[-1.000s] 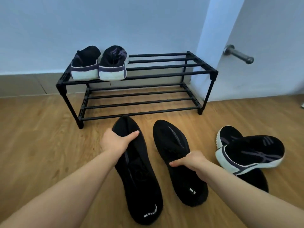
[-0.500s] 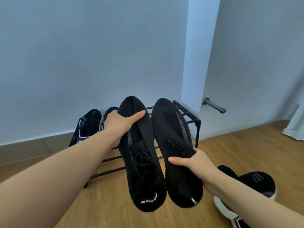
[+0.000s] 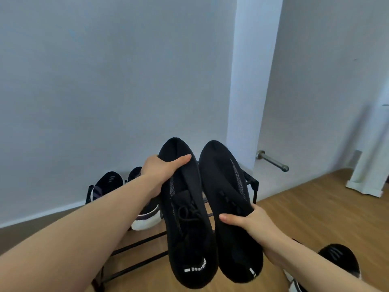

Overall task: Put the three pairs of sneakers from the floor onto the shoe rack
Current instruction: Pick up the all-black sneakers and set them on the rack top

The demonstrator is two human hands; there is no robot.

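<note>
My left hand [image 3: 163, 172] grips a black knit sneaker [image 3: 188, 224] near its toe. My right hand [image 3: 251, 223] grips the matching black sneaker [image 3: 226, 190] around its middle. Both sneakers hang in the air, side by side, toes pointing away, in front of the black shoe rack [image 3: 253, 185]. The held sneakers and my left arm hide most of the rack. On its top shelf at the left sits a dark pair with white soles [image 3: 109, 182]. Another dark sneaker with a white sole [image 3: 339, 260] lies on the floor at the lower right.
A pale wall stands behind the rack. A metal door stopper [image 3: 272, 161] sticks out from the white door at the right. A white curtain hem [image 3: 366, 175] hangs at the far right. The floor is wood [image 3: 315, 207].
Both hands have lifted the black pair off the floor and carried it up in front of the rack. The view has tilted upward toward the wall.
</note>
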